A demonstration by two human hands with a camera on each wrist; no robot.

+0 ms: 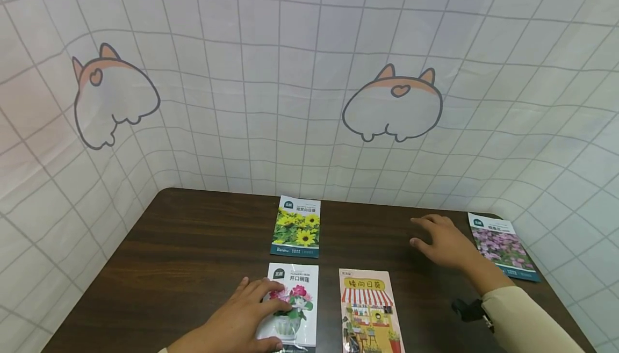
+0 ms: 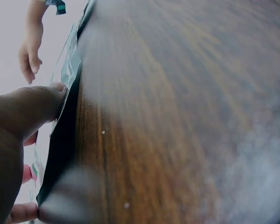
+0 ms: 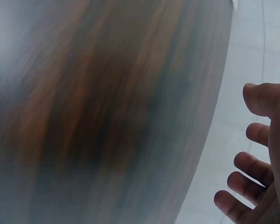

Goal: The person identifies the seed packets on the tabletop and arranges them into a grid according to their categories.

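Observation:
My left hand rests on a white seed packet printed with pink flowers in a pot. Its fingers spread over the picture, and the thumb touches near the packet's lower end. From the left wrist view, the thumb lies against the packet's edge, with a dark gap beneath. Off to the right, my right hand hovers over the table with loosely bent fingers and holds nothing. Nearest to it is a packet with purple flowers. The right wrist view shows its fingers apart.
A packet with yellow sunflowers lies farther back. Right of the left hand is a pink packet with a striped awning. All lie on a dark wooden table. A white checked curtain surrounds its back and sides.

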